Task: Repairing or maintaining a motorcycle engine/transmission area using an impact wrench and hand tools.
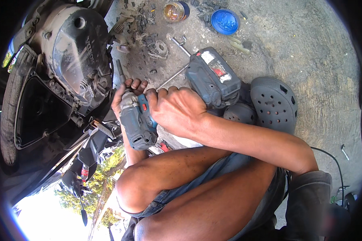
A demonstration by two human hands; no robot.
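A grey-blue cordless impact wrench sits over rough, grimy concrete ground outdoors, its bit aimed at a dusty motorcycle engine cover. The right hand is closed around its grip; the left hand curls around the nose. Beyond the right hand lies its battery pack, then a grey clog, a blue lid and a jar.

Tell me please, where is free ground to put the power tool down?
Bare concrete lies right of the blue lid, above the grey clog. Crowded: the debris and T-wrench beside the engine cover, where both hands hold the tool.
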